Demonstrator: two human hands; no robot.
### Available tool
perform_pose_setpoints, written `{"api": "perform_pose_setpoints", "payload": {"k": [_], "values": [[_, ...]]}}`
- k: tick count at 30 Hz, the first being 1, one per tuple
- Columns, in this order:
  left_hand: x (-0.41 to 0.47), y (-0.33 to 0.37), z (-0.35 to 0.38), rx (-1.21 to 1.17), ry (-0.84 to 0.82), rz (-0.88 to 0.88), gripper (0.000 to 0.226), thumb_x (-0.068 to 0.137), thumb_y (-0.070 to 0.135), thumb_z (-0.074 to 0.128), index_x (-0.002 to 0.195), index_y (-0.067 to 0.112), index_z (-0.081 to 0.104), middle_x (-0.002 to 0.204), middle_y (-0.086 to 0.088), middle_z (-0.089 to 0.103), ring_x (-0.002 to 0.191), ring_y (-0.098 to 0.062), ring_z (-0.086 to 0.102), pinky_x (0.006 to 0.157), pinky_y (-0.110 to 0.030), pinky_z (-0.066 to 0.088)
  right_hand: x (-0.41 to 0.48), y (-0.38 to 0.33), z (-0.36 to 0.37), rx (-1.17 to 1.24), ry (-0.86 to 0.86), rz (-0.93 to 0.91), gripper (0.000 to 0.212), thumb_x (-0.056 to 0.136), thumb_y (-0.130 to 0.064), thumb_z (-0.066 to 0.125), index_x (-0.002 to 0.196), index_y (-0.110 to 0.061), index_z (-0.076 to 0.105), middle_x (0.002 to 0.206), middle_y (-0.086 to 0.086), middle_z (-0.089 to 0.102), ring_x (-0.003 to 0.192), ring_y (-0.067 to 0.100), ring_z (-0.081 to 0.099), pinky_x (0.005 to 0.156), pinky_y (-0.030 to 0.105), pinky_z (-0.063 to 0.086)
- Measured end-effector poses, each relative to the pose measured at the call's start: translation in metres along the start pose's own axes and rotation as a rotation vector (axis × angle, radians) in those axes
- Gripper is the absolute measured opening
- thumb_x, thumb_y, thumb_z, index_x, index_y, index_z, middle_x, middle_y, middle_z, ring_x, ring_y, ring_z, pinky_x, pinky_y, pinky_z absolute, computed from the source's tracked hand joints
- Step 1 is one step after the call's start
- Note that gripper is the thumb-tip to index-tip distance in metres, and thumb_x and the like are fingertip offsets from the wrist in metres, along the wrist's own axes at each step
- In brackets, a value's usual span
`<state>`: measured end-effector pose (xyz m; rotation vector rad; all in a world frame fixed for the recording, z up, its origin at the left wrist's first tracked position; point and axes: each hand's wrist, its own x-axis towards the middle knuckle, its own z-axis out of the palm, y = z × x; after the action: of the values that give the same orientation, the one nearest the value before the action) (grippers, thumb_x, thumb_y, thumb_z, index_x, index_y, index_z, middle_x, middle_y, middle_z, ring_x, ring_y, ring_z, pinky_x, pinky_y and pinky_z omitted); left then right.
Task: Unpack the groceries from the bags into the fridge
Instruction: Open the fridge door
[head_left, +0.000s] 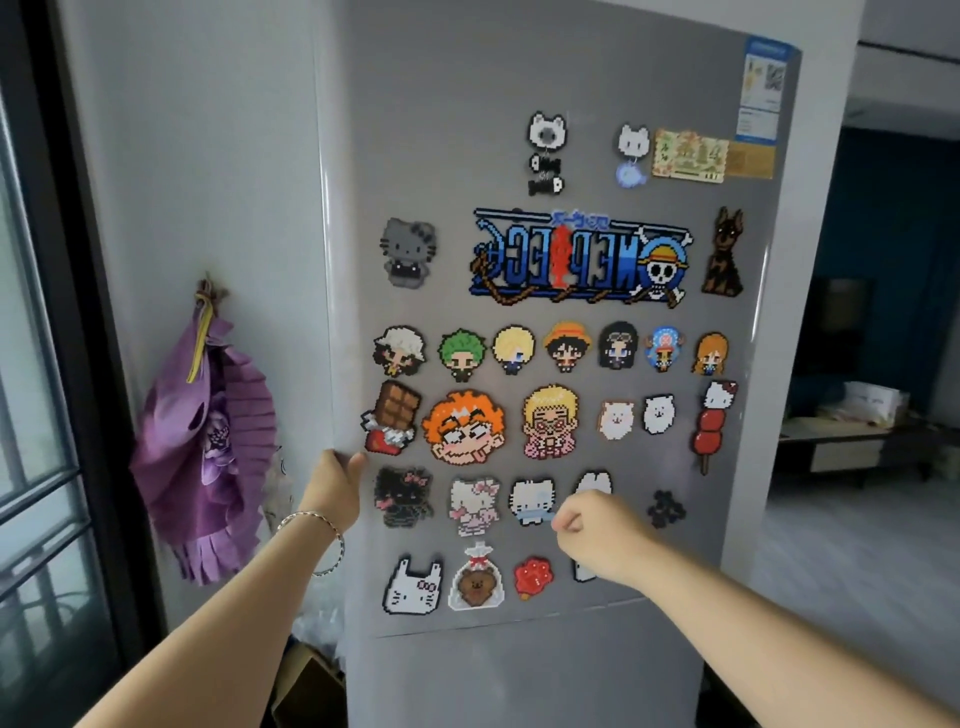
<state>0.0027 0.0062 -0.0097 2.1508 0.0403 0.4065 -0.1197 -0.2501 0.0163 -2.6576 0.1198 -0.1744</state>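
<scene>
The fridge (545, 675) stands closed straight ahead, its tall upper door (467, 130) covered in magnets (462, 426). The left hand (332, 478) grips the door's left edge, ready to pull. The right hand (597, 530) is curled before the door front and seems to hold nothing.

The fridge (447, 156) is plain grey — its door covered in pixel-pattern magnets (462, 426) in orange, green, yellow, blue, white and red. A purple fabric (208, 431) hangs beside it.

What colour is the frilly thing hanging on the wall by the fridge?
The hanging thing is purple, seen best in the head view.
</scene>
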Motion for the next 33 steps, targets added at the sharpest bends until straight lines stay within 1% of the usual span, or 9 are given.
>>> {"api": "perform_pose_setpoints", "payload": {"k": [9,13,16,19,22,25,28,30,33], "values": [[-0.137,0.023,-0.018,0.134,0.087,0.072,0.031,0.095,0.039,0.038,0.09,0.008,0.036,0.092,-0.015,0.054,0.072,-0.024,0.05,0.062,-0.034,0.037,-0.076,0.046,-0.034,-0.094,0.036,-0.147,0.024,0.091,-0.015,0.048,0.11,-0.017,0.063,0.114,0.001,0.064,0.101,0.02,0.06,0.085,0.028,0.049],[-0.22,0.056,-0.017,0.275,0.104,0.094,0.033,0.092,0.045,0.041,0.088,0.013,0.035,0.1,-0.009,0.044,0.083,-0.027,0.051,0.08,-0.045,0.048,-0.131,0.068,-0.051,-0.095,0.079,-0.239,0.026,0.091,-0.017,0.048,0.113,-0.02,0.061,0.115,0.001,0.063,0.103,0.021,0.059,0.087,0.031,0.049],[-0.286,0.089,-0.002,0.246,0.12,0.15,0.032,0.092,0.039,0.048,0.092,0.008,0.042,0.107,-0.007,0.039,0.087,-0.022,0.047,0.088,-0.04,0.047,-0.177,0.086,-0.062,-0.009,0.149,-0.325,0.029,0.092,-0.016,0.048,0.119,-0.017,0.059,0.119,0.0,0.061,0.104,0.019,0.058,0.083,0.028,0.048],[-0.345,0.127,0.02,0.158,0.051,0.204,0.033,0.089,0.037,0.055,0.102,0.007,0.048,0.102,-0.005,0.053,0.088,-0.021,0.057,0.082,-0.036,0.052,-0.218,0.102,-0.077,0.077,0.199,-0.345,0.032,0.091,-0.016,0.052,0.122,-0.016,0.057,0.115,0.001,0.062,0.102,0.018,0.058,0.085,0.032,0.051],[-0.397,0.163,0.042,0.183,0.018,0.252,0.027,0.089,0.038,0.055,0.083,0.014,0.044,0.095,-0.001,0.049,0.074,-0.016,0.055,0.071,-0.03,0.049,-0.246,0.115,-0.095,0.167,0.276,-0.326,0.039,0.09,-0.014,0.053,0.128,-0.015,0.051,0.117,0.003,0.059,0.102,0.019,0.057,0.085,0.033,0.05],[-0.432,0.187,0.067,0.177,0.0,0.337,0.03,0.087,0.038,0.058,0.077,0.017,0.039,0.102,0.003,0.042,0.074,-0.018,0.052,0.069,-0.028,0.044,-0.269,0.126,-0.116,0.313,0.433,-0.296,0.044,0.091,-0.018,0.051,0.134,-0.014,0.043,0.13,0.003,0.047,0.117,0.018,0.046,0.096,0.028,0.039],[-0.454,0.207,0.095,0.165,-0.067,0.426,0.03,0.084,0.039,0.062,0.083,0.016,0.044,0.11,0.004,0.037,0.081,-0.019,0.049,0.073,-0.028,0.045,-0.294,0.138,-0.132,0.397,0.612,-0.318,0.048,0.093,-0.023,0.048,0.138,-0.012,0.036,0.134,0.005,0.04,0.124,0.016,0.034,0.102,0.025,0.03],[-0.463,0.219,0.111,0.128,-0.146,0.483,0.026,0.082,0.033,0.065,0.092,0.016,0.048,0.112,0.005,0.037,0.086,-0.019,0.051,0.077,-0.03,0.047,-0.306,0.143,-0.139,0.349,0.688,-0.318,0.059,0.092,-0.028,0.05,0.143,-0.007,0.028,0.14,0.008,0.034,0.129,0.019,0.03,0.11,0.031,0.028],[-0.465,0.233,0.134,0.052,-0.305,0.572,0.023,0.084,0.018,0.063,0.105,0.015,0.053,0.114,0.006,0.048,0.088,-0.012,0.06,0.08,-0.034,0.052,-0.306,0.157,-0.147,0.243,0.756,-0.12,0.085,0.087,-0.045,0.055,0.147,-0.003,0.011,0.146,0.01,0.024,0.134,0.023,0.025,0.112,0.033,0.027]]}}
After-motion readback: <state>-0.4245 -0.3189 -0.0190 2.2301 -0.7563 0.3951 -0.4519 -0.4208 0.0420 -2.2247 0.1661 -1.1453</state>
